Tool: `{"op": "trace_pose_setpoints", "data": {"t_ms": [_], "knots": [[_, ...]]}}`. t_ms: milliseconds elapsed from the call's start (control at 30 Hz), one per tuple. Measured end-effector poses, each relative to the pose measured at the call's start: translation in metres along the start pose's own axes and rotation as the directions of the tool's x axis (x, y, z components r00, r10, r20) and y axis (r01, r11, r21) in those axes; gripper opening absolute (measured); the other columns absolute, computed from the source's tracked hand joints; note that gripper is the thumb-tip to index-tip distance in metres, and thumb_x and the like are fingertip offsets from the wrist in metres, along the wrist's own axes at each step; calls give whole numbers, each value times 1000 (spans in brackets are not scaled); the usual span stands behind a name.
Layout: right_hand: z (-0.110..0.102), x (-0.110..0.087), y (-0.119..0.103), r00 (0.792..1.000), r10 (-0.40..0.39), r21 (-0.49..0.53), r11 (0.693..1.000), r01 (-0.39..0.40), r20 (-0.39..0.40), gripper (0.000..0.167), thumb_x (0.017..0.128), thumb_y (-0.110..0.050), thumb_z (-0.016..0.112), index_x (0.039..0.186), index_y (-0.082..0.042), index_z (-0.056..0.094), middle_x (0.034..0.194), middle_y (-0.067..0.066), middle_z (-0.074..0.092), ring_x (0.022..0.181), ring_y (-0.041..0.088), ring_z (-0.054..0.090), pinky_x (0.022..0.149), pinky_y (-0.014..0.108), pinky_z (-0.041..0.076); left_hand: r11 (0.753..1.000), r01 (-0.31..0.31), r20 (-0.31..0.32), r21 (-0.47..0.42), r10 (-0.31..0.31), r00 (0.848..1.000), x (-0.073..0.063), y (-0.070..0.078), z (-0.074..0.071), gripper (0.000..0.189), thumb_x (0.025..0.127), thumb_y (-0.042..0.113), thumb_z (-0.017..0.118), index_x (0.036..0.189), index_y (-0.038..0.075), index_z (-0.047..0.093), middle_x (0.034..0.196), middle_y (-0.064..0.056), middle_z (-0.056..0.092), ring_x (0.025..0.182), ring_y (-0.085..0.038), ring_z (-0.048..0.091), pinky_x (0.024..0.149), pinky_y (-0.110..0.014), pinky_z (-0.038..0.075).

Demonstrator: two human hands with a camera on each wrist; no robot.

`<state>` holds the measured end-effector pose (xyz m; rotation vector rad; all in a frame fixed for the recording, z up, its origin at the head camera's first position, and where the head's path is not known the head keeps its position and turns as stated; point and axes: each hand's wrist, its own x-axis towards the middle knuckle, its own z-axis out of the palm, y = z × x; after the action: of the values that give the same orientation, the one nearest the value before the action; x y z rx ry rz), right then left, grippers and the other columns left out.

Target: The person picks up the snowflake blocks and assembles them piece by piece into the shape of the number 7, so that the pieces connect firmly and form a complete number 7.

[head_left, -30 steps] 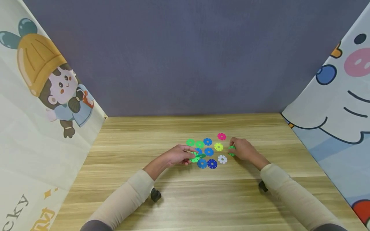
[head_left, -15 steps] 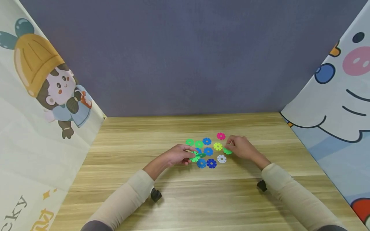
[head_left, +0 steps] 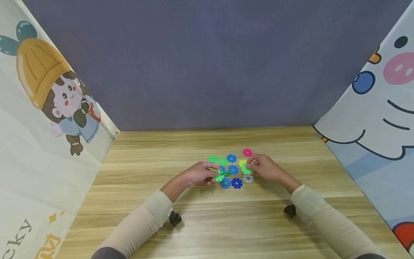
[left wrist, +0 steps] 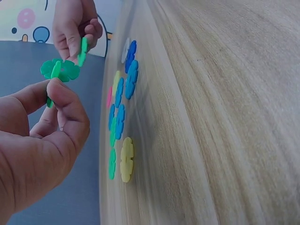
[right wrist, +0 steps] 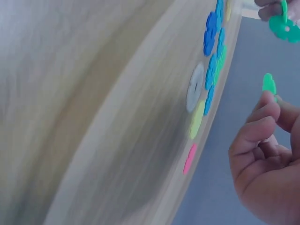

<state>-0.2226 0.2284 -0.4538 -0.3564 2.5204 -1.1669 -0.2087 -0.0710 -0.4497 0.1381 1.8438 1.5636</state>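
Observation:
My left hand [head_left: 200,173] pinches two green notched plastic discs [left wrist: 60,70], slotted together crosswise, between thumb and fingers. A single green notched disc [right wrist: 269,83] is pinched by my right hand [head_left: 266,167], with its edge toward the joined pair. Both hands are raised off the table, and the left wrist view shows a gap between the single disc and the pair. Below them lie loose discs: a white one [head_left: 248,178], a dark blue one [head_left: 237,183], a yellow-green one [head_left: 242,163] partly covered, and a pink one [head_left: 247,152].
More loose discs lie flat on the wooden table [head_left: 207,223]: several blue ones [head_left: 233,169], two green ones [head_left: 222,162] and a pale yellow one [left wrist: 126,159]. A dark grey panel [head_left: 207,64] stands behind, with printed panels on both sides.
My right hand has moved left with its green disc, from beside the loose discs to over the yellow-green one. The left hand and its joined discs stay nearly still.

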Motion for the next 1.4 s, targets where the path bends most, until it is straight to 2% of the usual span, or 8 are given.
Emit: {"op": "trace_pose_setpoints", "data": {"t_ms": [167, 333, 467, 667, 1067, 1267, 1400], "knots": [[11, -3, -9, 999, -48, 24, 999, 48, 5, 20, 102, -19, 62, 111, -2, 62, 69, 13, 60, 59, 17, 50, 50, 23, 40, 1000, 0, -4, 5, 0, 1000, 1, 0, 1, 39, 100, 8, 62, 139, 3, 59, 82, -3, 62, 68, -10, 59, 61, -19, 51], [20, -5, -16, 996, -93, 48, 995, 92, 12, 15, 101, -16, 63, 108, -3, 64, 66, 12, 59, 58, 18, 53, 49, 22, 40, 1000, 3, -11, 9, -3, 1000, 2, 0, 3, 37, 100, 7, 62, 137, 4, 61, 80, -2, 61, 68, -9, 59, 61, -19, 51], [25, -6, -19, 995, -97, 71, 993, 96, 13, 14, 101, -14, 62, 109, -2, 64, 63, 7, 57, 55, 16, 51, 47, 21, 39, 1000, -1, -5, 14, 1, 1000, 3, -1, 3, 37, 100, 8, 62, 137, 4, 61, 79, -2, 62, 68, -10, 59, 61, -19, 52], [29, -5, -20, 995, -104, 107, 989, 103, 8, 13, 102, -13, 61, 108, -2, 65, 67, 21, 60, 53, 13, 50, 46, 21, 39, 1000, 1, 7, 4, -1, 1000, 3, 0, 4, 38, 100, 8, 62, 138, 3, 60, 78, -2, 62, 67, -9, 58, 60, -18, 52], [30, -5, -18, 996, -88, 125, 988, 88, 0, 13, 103, -13, 59, 107, -3, 66, 66, 23, 58, 51, 10, 48, 46, 21, 37, 1000, 7, -1, 1, -7, 1000, 3, -1, 5, 37, 101, 8, 62, 138, 3, 60, 79, -2, 62, 67, -9, 58, 61, -19, 51], [30, -6, -17, 996, -84, 135, 987, 83, 7, 14, 103, -13, 59, 106, -2, 66, 62, 12, 56, 51, 9, 46, 46, 20, 36, 1000, 2, -8, 6, -1, 1000, 5, -2, 6, 35, 101, 8, 62, 136, 4, 62, 79, -2, 62, 67, -9, 58, 61, -20, 51], [30, -7, -18, 996, -92, 140, 986, 89, 17, 15, 103, -13, 59, 107, 0, 66, 64, 11, 57, 52, 10, 46, 47, 20, 36, 1000, 2, -15, 14, -2, 1000, 5, -2, 8, 34, 100, 9, 63, 134, 5, 63, 80, -2, 62, 68, -10, 58, 62, -20, 51]]}}
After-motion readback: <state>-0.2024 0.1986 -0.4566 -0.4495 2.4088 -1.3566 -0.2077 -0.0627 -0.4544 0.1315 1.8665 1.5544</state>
